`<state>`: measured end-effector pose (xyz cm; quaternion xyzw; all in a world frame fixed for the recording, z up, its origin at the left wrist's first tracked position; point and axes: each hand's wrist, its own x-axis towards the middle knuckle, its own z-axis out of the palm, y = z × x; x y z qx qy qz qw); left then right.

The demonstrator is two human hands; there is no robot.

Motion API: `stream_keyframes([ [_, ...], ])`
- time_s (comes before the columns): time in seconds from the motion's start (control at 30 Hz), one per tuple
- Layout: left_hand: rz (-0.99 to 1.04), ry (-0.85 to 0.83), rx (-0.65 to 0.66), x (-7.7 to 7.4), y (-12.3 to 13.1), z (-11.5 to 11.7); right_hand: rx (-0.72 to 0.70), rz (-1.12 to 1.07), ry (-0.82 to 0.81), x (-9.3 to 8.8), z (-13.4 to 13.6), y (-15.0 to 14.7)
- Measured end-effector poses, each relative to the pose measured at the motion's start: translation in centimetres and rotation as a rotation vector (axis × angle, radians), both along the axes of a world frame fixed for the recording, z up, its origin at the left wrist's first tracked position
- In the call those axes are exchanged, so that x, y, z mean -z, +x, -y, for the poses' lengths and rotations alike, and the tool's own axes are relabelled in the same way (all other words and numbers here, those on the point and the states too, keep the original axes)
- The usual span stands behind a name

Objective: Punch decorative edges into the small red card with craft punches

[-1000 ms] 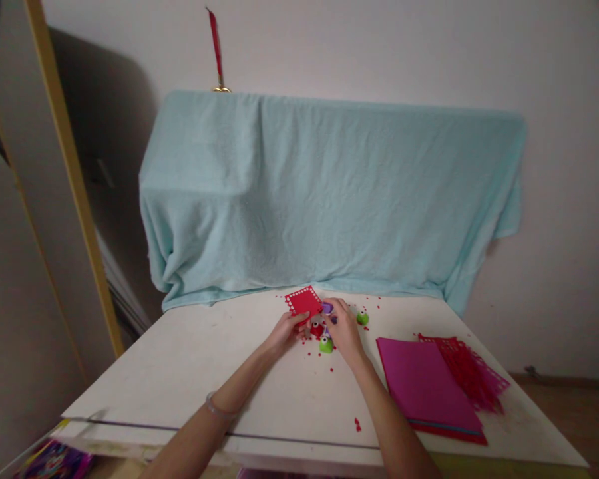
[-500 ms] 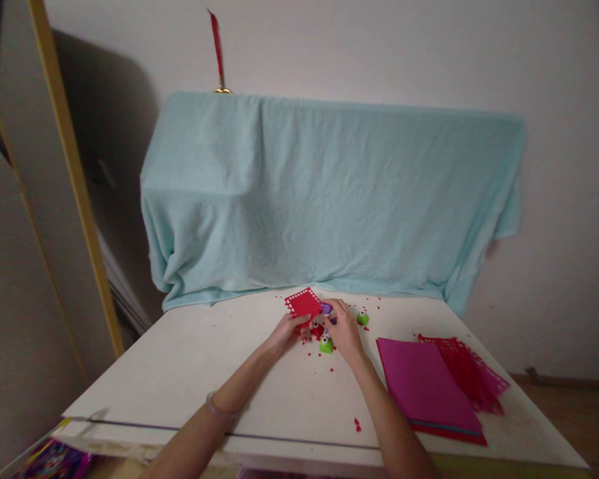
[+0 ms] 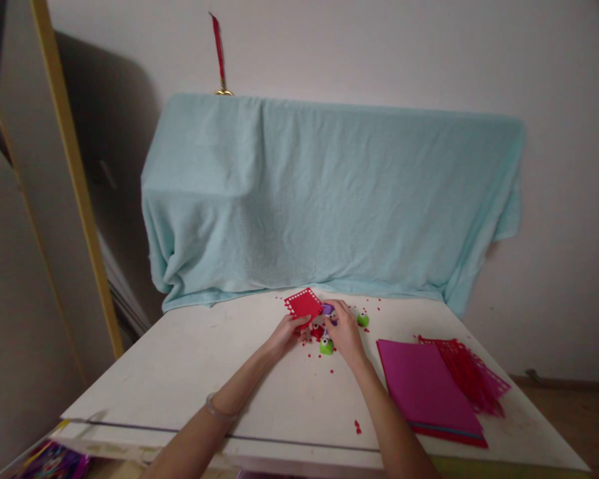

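Between thumb and fingers my left hand pinches a sheet of red paper, whose far edges carry rows of punched holes. My right hand is closed around a purple craft punch at the right corner of that sheet. Fingers hide part of the punch. Just below the hands sits a green punch with round eyes, and a red one shows partly between them. Another green punch lies right of my right hand. Small red cut-outs are scattered around.
A stack of magenta and red paper lies at the right of the white table. Beside it is a pile of punched red sheets. Behind the table hangs a light blue cloth. A yellow-edged panel stands at left.
Hardly anything differs. Both hands keep their places with the red paper and purple punch; the view has shifted very slightly.
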<state>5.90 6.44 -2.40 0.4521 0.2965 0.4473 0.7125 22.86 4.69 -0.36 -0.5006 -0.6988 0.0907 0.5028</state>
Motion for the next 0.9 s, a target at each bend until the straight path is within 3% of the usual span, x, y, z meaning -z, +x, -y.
stream_keyframes([
  [0.43, 0.012, -0.016, -0.022, 0.3, 0.1, -0.1, 0.134, -0.072, -0.013, -0.5, 0.1, 0.6],
  [0.53, 0.038, 0.007, -0.073, 0.6, 0.2, -0.2, 0.154, -0.242, -0.062, -0.3, -0.2, 0.7],
  [0.73, 0.048, 0.109, -0.211, 0.0, 0.3, -0.2, 0.016, -0.76, -0.253, -0.8, -0.7, 0.8],
  [0.9, -0.043, 0.21, -0.27, -0.7, -0.2, -0.2, -0.062, -0.94, -0.317, -1.5, -0.4, 1.1],
])
